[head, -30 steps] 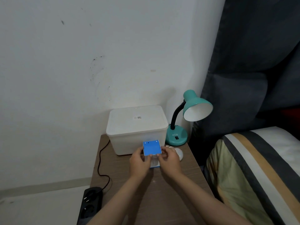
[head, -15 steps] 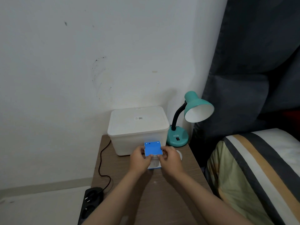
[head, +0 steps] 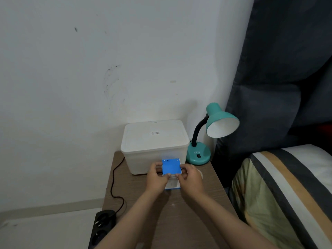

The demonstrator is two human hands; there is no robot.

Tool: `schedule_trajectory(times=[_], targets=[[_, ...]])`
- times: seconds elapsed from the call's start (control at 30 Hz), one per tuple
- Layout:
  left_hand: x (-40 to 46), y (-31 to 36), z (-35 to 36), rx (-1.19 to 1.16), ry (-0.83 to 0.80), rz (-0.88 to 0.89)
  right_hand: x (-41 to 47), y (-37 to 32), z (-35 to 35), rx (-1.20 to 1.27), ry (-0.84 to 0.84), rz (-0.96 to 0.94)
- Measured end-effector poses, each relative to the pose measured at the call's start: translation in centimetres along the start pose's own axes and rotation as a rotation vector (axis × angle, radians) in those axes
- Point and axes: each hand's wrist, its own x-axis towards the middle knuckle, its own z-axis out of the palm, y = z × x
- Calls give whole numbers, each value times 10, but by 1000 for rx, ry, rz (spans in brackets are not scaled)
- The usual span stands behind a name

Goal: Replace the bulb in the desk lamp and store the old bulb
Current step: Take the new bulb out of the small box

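Pinching the blue bulb box at lower centre, both hands grip light, crushable card by its edges.

A small blue-and-white bulb box sits at the middle of the tabletop, its blue end flap up and facing the camera. A white bulb lies just right of it, mostly hidden. The teal desk lamp stands at the far right corner, black gooseneck bent, its white-lined shade tilted toward the right.
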Motion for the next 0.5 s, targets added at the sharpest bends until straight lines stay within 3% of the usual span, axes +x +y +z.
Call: schedule_trajectory(times=[0.2,0.5], targets=[[2,1,7,-108,56,-87,1,1,0,12,-1,3],[1,0,0,-117,46,-14,-2,-3,-3,56,-13,16]])
